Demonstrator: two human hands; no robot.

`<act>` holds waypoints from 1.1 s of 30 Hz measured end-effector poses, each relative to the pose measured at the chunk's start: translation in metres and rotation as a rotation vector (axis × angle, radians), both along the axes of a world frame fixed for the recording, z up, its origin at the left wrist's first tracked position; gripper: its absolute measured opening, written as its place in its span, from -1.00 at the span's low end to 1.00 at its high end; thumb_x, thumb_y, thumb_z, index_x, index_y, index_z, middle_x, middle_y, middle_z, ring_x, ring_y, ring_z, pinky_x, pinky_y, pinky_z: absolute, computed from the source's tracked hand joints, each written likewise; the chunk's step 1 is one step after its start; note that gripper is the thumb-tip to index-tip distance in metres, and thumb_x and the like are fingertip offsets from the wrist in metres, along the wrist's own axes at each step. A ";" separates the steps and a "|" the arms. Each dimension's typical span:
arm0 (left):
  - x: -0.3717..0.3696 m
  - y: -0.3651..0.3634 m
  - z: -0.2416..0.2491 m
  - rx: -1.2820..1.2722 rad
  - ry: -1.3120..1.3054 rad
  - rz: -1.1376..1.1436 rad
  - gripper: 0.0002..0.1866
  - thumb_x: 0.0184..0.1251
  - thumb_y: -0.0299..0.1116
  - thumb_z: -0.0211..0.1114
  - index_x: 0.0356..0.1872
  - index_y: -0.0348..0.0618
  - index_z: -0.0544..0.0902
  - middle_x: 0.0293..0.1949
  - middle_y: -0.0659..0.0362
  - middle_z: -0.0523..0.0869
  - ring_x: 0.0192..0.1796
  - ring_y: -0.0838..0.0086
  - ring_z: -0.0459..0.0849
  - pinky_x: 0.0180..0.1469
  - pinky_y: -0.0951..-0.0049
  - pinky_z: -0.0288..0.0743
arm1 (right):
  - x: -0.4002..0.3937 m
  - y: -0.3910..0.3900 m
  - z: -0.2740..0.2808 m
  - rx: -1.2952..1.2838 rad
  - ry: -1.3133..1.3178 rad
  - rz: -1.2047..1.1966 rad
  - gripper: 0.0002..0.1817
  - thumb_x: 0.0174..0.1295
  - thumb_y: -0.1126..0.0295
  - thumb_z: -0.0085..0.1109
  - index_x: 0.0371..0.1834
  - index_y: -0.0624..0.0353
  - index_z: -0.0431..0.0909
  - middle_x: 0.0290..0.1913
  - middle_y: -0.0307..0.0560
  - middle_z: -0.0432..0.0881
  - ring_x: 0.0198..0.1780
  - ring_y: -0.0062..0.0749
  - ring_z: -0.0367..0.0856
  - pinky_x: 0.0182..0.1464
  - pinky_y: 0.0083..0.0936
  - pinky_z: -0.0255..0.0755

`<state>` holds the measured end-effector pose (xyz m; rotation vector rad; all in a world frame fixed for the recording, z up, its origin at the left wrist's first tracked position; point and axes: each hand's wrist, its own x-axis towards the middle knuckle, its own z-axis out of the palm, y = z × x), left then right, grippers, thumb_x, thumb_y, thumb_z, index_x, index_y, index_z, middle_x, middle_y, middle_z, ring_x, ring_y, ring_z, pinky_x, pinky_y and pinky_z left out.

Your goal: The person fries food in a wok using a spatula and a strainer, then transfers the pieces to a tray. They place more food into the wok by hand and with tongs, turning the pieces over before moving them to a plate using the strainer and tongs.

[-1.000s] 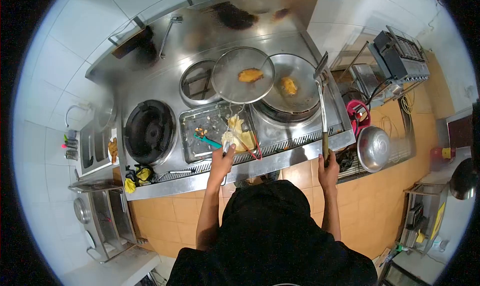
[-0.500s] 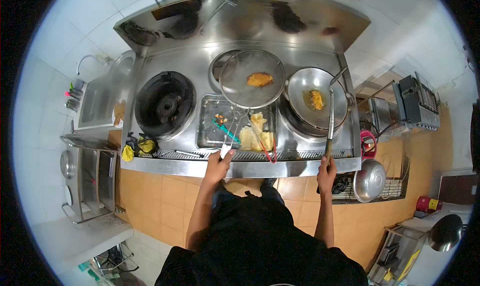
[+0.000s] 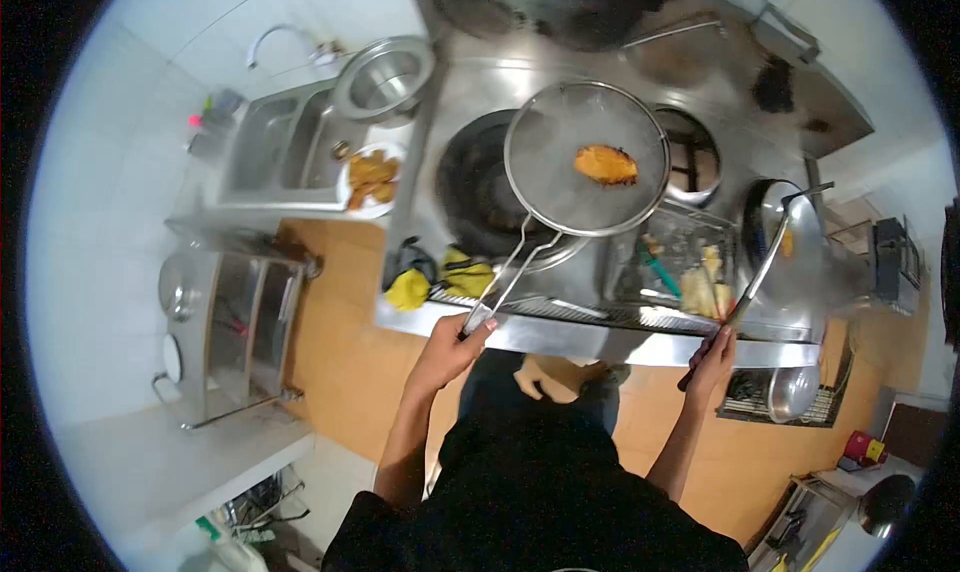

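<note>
My left hand (image 3: 458,347) is closed on the handle of a wide mesh strainer (image 3: 545,192). One fried golden piece (image 3: 606,165) lies on the mesh, which hangs over the stove between the black burner (image 3: 480,182) and the metal tray (image 3: 615,272). In my right hand (image 3: 713,357) is the handle of a long ladle (image 3: 765,262), its head raised near the wok (image 3: 815,262) at the right. Another fried piece (image 3: 787,242) shows in the wok, partly behind the ladle. Yellowish food (image 3: 700,290) and a green-handled tool (image 3: 658,269) lie in the tray.
A white plate of fried pieces (image 3: 371,180) stands by the sink (image 3: 265,152), near a steel bowl (image 3: 384,79). Yellow and black cloths (image 3: 408,289) lie at the stove's front left edge. A metal cart (image 3: 235,332) stands at the left.
The view has turned left. My left hand has carried the strainer, with its fried piece, leftward from beside the wok. The ladle has lifted and moved toward the wok's left side.
</note>
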<state>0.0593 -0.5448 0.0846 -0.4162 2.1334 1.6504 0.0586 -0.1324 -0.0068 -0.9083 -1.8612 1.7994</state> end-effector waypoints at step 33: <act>-0.031 -0.274 -0.062 0.131 -0.124 0.108 -0.61 0.47 -0.06 0.17 -0.52 -0.02 0.36 -0.71 0.37 0.32 -0.74 0.70 0.21 -0.72 0.60 0.02 | 0.028 -0.186 0.031 0.161 -0.153 -0.082 -0.71 0.38 0.13 0.13 -0.07 0.10 0.46 -0.67 -0.42 0.29 -0.74 -0.73 0.21 -0.73 -0.67 0.12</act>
